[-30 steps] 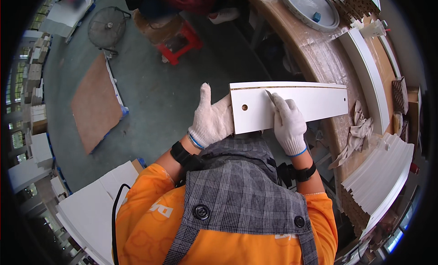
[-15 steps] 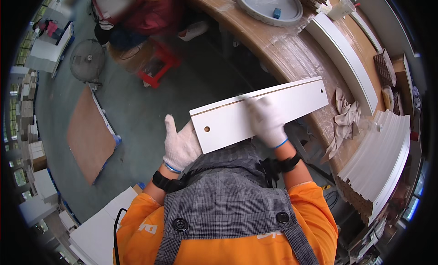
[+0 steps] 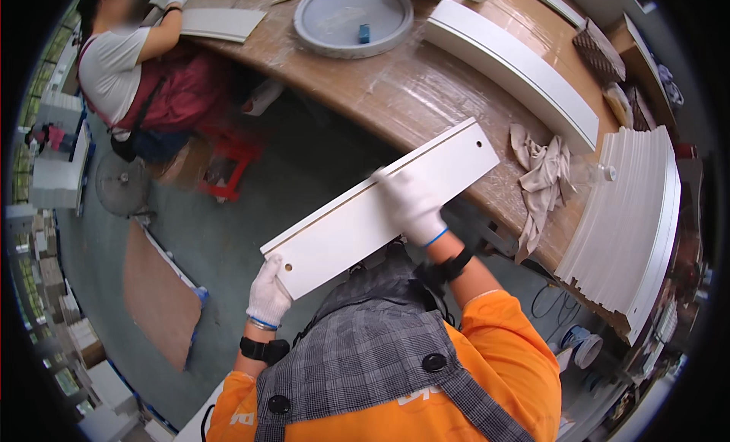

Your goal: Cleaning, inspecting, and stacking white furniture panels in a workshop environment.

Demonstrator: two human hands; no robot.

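I hold a long white panel [image 3: 357,217] with a small hole near each end, tilted so its right end points up toward the wooden workbench [image 3: 395,84]. My left hand [image 3: 268,294], in a white glove, grips the panel's lower left end from below. My right hand [image 3: 411,204], also gloved, lies over the panel's middle and clasps its upper edge. A black watch sits on my left wrist. The panel's right end hovers over the bench's near edge.
A crumpled cloth [image 3: 541,172] lies on the bench by a stack of white panels [image 3: 635,221]. A long white board [image 3: 517,65] and a round grey tray [image 3: 353,20] sit farther back. Another person [image 3: 141,77] works at the far left. A brown board [image 3: 156,294] lies on the floor.
The view has swung toward the bench and the panel now tilts more steeply, its right end raised. My left hand has slid to the lower left end; the right stays on the middle.
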